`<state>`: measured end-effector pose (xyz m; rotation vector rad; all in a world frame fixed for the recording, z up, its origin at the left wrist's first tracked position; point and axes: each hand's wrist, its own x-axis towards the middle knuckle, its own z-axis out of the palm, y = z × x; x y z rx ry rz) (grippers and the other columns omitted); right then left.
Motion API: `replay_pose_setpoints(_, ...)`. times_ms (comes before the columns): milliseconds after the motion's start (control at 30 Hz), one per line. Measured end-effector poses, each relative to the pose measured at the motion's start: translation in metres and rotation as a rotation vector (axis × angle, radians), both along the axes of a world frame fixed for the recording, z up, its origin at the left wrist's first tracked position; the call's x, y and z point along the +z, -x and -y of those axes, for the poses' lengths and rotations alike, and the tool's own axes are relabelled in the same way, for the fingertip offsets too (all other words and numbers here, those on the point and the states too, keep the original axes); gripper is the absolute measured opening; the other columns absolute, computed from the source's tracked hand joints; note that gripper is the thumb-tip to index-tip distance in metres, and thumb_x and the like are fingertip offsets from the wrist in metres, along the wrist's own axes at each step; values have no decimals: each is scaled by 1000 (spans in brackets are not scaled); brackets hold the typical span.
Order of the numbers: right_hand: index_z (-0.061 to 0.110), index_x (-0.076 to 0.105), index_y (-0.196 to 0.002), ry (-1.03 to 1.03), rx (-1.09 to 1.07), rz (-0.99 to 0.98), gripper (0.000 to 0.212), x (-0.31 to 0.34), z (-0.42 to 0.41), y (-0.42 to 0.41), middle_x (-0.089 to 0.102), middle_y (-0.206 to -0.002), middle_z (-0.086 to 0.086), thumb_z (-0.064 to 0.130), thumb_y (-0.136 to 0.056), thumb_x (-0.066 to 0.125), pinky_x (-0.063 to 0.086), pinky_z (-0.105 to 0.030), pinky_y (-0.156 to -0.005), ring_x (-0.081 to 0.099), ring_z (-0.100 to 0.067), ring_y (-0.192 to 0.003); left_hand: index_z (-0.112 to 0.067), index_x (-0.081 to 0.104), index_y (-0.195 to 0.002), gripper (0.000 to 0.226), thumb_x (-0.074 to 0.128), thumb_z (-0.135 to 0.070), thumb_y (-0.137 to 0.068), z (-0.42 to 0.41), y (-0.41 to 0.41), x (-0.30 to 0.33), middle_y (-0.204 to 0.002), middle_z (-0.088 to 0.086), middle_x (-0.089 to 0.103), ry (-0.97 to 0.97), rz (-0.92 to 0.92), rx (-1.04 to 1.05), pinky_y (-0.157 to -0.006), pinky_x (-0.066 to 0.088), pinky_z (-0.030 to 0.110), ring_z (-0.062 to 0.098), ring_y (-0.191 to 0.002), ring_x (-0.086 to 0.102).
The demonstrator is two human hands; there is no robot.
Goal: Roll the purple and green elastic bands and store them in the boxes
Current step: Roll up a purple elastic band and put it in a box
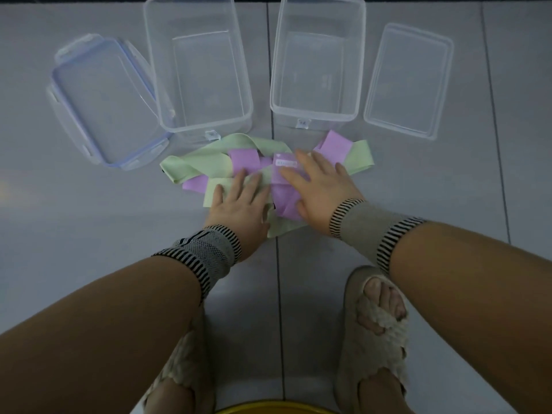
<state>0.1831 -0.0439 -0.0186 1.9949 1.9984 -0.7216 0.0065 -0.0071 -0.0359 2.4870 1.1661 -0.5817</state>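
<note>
A person crouched over a grey tiled floor [89, 204] presses both hands flat onto a tangled heap of elastic bands. The left hand [239, 201] lies with fingers straight on the green band [206, 164], the right hand [319, 186] spread over the purple band [283, 201]; neither grips anything. How many bands make up the heap is hard to tell (the hands cover its middle). Beyond it stand two clear boxes, the left box [203, 124] and the right box [316, 113], each flanked by a lid. A yellow object [268, 409] is cut off at the near edge.
</note>
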Motion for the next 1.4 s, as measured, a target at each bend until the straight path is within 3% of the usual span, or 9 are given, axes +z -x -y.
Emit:
replay_pose_setpoints(133, 16, 41, -137, 25, 15, 66, 43, -16, 8, 7, 30, -150, -2, 17, -94, 39, 15, -53, -113, 11, -27, -143, -26, 18, -146, 70, 47, -50, -87, 2, 5, -7, -158, -7, -3, 40, -55, -16, -114, 9, 54, 22, -145, -10)
replay_pose_setpoints(300, 6, 69, -73, -226, -48, -19, 15, -28, 58, -10, 68, -84, -9, 7, -58, 74, 52, -43, -76, 64, -36, -93, -26, 23, -144, 64, 47, -46, -88, 1, 12, -10, -158, -7, -3, 37, -34, -13, -113, 11, 57, 24, -144, -12)
replay_pose_setpoints(467, 26, 55, -127, -76, -81, -74, 41, -14, 32, 4, 18, -155, -17, 25, -86, 58, 22, -57, -111, 17, -41, -141, -36, 28, -142, 55, 46, -38, -90, -2, 8, -1, -157, -2, -3, -44, 90, 94, -112, 5, 58, 25, -144, -12)
replay_pose_setpoints(567, 27, 28, -145, 81, -51, -35, 50, -12, 7, 17, -3, -160, 4, 29, -97, 40, 1, -57, -113, -8, -27, -146, -40, 26, -142, 54, 43, -40, -91, -11, 7, -2, -157, -3, -6, -13, 41, 115, -112, 5, 60, 24, -144, -12)
replay_pose_setpoints(700, 12, 54, -130, -90, -82, -74, 42, -18, 11, 7, 41, -147, -3, 13, -89, 44, 28, -55, -110, 31, -32, -138, -40, 25, -142, 52, 38, -43, -92, -13, 4, -6, -158, -6, -2, 24, -40, 106, -111, 5, 63, 24, -145, -8)
replay_pose_setpoints(800, 4, 73, -91, -318, -66, -135, 36, -18, 35, -5, 72, -102, -9, 17, -76, 43, 56, -44, -76, 66, -33, -93, -38, 21, -144, 55, 37, -44, -92, -8, 2, -8, -158, -6, 0, 25, -66, 95, -111, 6, 63, 25, -145, -8)
replay_pose_setpoints(1000, 9, 72, -80, -355, -104, -220, 29, -14, 71, -23, 69, -94, -11, 24, -78, 47, 55, -35, -71, 65, -32, -83, -36, 35, -139, 51, 46, -38, -89, -7, 0, 0, -156, -3, 9, -12, 17, 133, -111, 8, 62, 24, -145, -6)
replay_pose_setpoints(1133, 13, 61, -95, -295, -504, -367, 12, -9, 52, -9, 65, -96, -6, 22, -88, 57, 38, -26, -68, 60, -26, -85, -29, 46, -133, 45, 51, -30, -88, -7, -18, 6, -153, -3, 22, -52, 221, 141, -113, 8, 56, 19, -144, 7)
replay_pose_setpoints(1400, 21, 52, -119, -201, -950, -464, 37, -18, 31, -20, 64, -111, -2, 19, -84, 62, 44, -24, -81, 62, -22, -93, -26, 36, -140, 52, 52, -30, -91, -11, -63, 2, -127, -4, 58, 97, 390, 343, -95, 43, 42, 25, -115, 53)
